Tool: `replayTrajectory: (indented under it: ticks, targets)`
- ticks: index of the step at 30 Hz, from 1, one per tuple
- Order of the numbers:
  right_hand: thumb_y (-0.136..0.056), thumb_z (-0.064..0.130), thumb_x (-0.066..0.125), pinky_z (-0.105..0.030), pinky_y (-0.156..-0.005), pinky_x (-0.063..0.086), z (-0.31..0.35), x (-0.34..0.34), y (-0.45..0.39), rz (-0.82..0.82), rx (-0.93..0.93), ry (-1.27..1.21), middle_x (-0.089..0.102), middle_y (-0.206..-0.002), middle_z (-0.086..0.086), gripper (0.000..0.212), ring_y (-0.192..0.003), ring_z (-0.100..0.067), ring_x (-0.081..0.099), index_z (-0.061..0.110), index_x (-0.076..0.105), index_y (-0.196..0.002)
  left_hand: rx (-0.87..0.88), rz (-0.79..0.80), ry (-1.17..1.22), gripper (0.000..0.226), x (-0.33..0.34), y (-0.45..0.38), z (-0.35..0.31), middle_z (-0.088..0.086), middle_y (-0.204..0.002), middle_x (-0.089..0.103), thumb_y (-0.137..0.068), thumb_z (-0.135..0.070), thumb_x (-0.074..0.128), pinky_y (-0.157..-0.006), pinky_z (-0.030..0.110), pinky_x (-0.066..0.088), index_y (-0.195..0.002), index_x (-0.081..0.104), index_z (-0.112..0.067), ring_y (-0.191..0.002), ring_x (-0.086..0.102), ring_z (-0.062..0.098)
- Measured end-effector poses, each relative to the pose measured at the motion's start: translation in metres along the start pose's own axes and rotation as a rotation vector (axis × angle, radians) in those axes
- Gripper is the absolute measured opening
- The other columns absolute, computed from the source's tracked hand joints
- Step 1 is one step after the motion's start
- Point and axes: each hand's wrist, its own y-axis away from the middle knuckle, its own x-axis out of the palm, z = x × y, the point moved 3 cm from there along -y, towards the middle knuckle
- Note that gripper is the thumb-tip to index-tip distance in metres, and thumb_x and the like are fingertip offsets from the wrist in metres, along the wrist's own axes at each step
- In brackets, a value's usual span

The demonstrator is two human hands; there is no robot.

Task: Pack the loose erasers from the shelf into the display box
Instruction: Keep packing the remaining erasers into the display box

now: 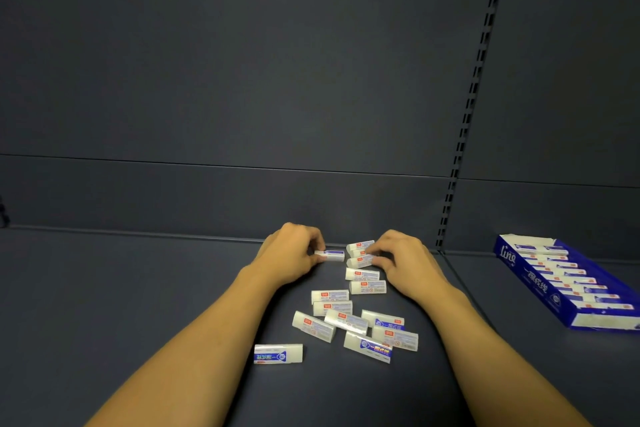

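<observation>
Seen from the head camera, a person's left hand (291, 253) pinches one eraser (330, 255) at the back of the dark shelf (138, 288), while the right hand (401, 262) curls its fingers onto two more (360, 255) just beside it. Thirteen loose erasers (346, 319) can be counted on the shelf, three under the hands and ten scattered nearer, against one blue display box (526, 279) well apart on the right, already holding a row. The slick wrappers could let a piece slip from the two-at-once grab during the long carry across.
</observation>
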Motion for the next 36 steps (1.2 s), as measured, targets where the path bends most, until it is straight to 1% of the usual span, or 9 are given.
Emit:
replayTrajectory:
  ticks: [5,7,11,14,18,21,25,30,36]
  targets:
    - [-0.091,0.026,0.071,-0.034,-0.087,0.052,-0.002,-0.003,0.0,0.01,0.023,0.015,0.063,-0.104,0.013,0.007,-0.098,-0.012,0.061,0.027,0.073,-0.097,0.026,0.029,-0.026,0.034,-0.001,0.003,-0.002,-0.009,-0.115,0.063,-0.088,-0.019,0.074,-0.088,0.032,0.05,-0.121,0.067,-0.028,-0.105,0.059,0.013]
    - [-0.091,0.026,0.072,-0.034,-0.083,0.053,-0.003,-0.004,0.002,0.019,0.042,0.029,0.066,-0.102,0.013,0.005,-0.095,-0.013,0.062,0.03,0.07,-0.093,0.027,0.042,-0.042,0.036,0.0,0.003,-0.001,-0.008,-0.119,0.06,-0.091,-0.018,0.071,-0.089,0.032,0.049,-0.125,0.067,-0.027,-0.108,0.058,0.014]
    - [-0.091,0.028,0.071,-0.034,-0.074,0.053,-0.006,-0.006,0.004,0.041,0.063,0.064,0.068,-0.094,0.009,0.007,-0.087,-0.015,0.062,0.031,0.064,-0.092,0.008,0.039,-0.049,0.029,0.0,0.005,0.001,-0.009,-0.118,0.06,-0.092,-0.022,0.068,-0.086,0.031,0.048,-0.119,0.071,-0.029,-0.108,0.059,0.015]
    - [-0.092,0.027,0.069,-0.033,-0.067,0.049,-0.006,-0.008,0.004,0.066,0.045,0.094,0.06,-0.086,0.01,0.013,-0.078,-0.015,0.058,0.031,0.057,-0.089,0.007,0.02,-0.059,0.027,-0.002,0.007,-0.001,-0.01,-0.117,0.06,-0.091,-0.026,0.065,-0.087,0.032,0.05,-0.117,0.071,-0.031,-0.107,0.059,0.014]
    - [-0.091,0.021,0.069,-0.031,-0.062,0.043,-0.007,-0.009,0.004,0.109,0.023,0.112,0.056,-0.09,0.011,0.022,-0.078,-0.011,0.053,0.031,0.05,-0.085,0.017,0.015,-0.069,0.028,-0.003,0.008,-0.003,-0.011,-0.116,0.062,-0.088,-0.027,0.066,-0.088,0.034,0.052,-0.116,0.071,-0.031,-0.106,0.059,0.013]
    - [-0.089,0.016,0.07,-0.03,-0.071,0.046,-0.006,-0.01,0.005,0.088,0.011,0.089,0.056,-0.098,0.012,0.025,-0.088,-0.011,0.054,0.034,0.054,-0.094,0.029,0.001,-0.075,0.028,-0.004,0.008,-0.004,-0.012,-0.112,0.062,-0.087,-0.027,0.067,-0.085,0.033,0.052,-0.114,0.072,-0.032,-0.103,0.06,0.012]
    - [-0.091,0.011,0.067,-0.031,-0.091,0.047,-0.006,-0.015,0.005,-0.007,-0.044,0.078,0.06,-0.113,0.01,0.042,-0.109,-0.012,0.052,0.026,0.062,-0.13,0.024,-0.038,-0.051,0.026,-0.006,0.007,-0.003,-0.015,-0.107,0.061,-0.085,-0.027,0.066,-0.08,0.031,0.051,-0.109,0.072,-0.035,-0.098,0.06,0.01]
    - [-0.095,0.022,0.063,-0.029,-0.085,0.047,0.003,-0.021,0.008,-0.068,-0.043,0.162,0.06,-0.11,0.013,0.029,-0.105,-0.011,0.051,0.028,0.068,-0.123,-0.023,-0.086,0.03,0.024,-0.015,0.006,-0.008,-0.013,-0.105,0.062,-0.085,-0.025,0.069,-0.08,0.034,0.054,-0.107,0.073,-0.034,-0.097,0.061,0.011]
    - [-0.091,0.027,0.06,-0.031,-0.078,0.048,0.007,-0.056,0.017,-0.08,0.03,0.334,0.063,-0.109,0.011,0.027,-0.107,-0.013,0.056,0.031,0.068,-0.116,0.075,-0.037,-0.128,0.024,-0.039,-0.012,-0.031,-0.007,-0.111,0.064,-0.088,-0.028,0.067,-0.083,0.035,0.052,-0.11,0.072,-0.034,-0.105,0.062,0.019]
